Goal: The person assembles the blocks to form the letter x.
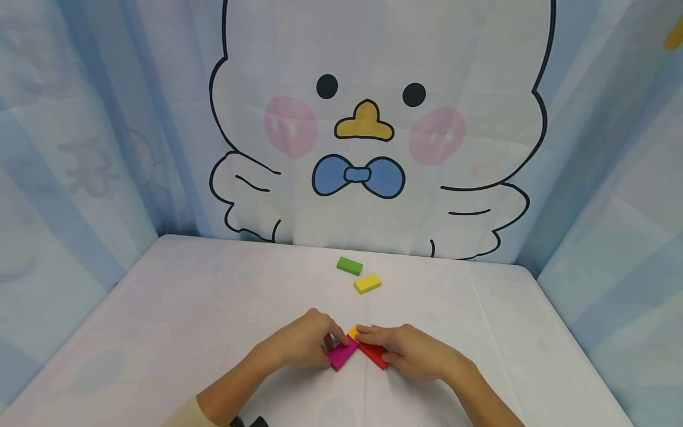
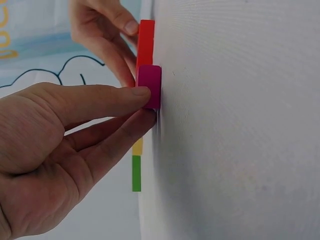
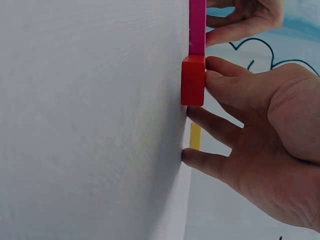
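My left hand [image 1: 301,339] pinches a magenta block [image 1: 343,354], thumb on its upper face and fingers along its outer side. Across from it, my right hand [image 1: 418,353] grips a red block [image 1: 373,356], with the thumb near its close end. The two blocks lie flat and slant together into a peak pointing away from me. At that peak sits an orange-yellow block [image 1: 353,332], partly covered by my right fingertips. In the right wrist view, the red block [image 3: 193,82] shows its end face, and lower fingers touch the tabletop.
Farther back on the pale cloth-covered table [image 1: 213,284] lie a green block [image 1: 349,265] and a yellow block [image 1: 367,283]. Behind them hangs a curtain [image 1: 363,219] with a cartoon bird, and more curtain encloses both sides. A small dark object [image 1: 258,421] shows at the bottom edge.
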Demonstrator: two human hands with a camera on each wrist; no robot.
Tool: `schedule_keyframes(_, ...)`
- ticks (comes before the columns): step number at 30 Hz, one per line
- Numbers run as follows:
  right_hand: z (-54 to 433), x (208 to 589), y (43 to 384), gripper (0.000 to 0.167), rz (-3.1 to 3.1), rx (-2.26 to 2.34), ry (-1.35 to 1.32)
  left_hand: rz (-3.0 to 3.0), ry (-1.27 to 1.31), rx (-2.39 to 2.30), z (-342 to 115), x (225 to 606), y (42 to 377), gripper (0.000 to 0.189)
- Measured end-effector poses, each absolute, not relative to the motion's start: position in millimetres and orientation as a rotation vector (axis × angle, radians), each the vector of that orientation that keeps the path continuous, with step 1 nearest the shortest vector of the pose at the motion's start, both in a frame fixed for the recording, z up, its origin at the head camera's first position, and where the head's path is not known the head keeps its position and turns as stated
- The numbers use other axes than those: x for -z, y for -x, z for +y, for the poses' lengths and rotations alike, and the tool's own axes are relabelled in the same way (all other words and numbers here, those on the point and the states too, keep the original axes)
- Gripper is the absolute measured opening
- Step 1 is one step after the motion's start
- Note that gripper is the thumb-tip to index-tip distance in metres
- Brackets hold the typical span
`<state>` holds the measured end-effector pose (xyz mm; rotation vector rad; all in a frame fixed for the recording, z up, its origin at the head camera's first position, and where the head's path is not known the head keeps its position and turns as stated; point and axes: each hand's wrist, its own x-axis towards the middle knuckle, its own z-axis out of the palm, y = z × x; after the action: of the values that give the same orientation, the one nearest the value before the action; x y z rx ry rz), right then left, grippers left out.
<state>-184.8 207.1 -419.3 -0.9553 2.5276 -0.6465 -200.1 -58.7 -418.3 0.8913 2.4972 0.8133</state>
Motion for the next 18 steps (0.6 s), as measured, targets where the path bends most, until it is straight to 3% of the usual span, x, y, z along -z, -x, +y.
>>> schedule_keyframes(18, 206.1, 418.6, 184.0, 0.059, 2.539, 0.63, 0.973, 2.496, -0.824, -0.797, -58.0, 418.0, 198.9, 0.035)
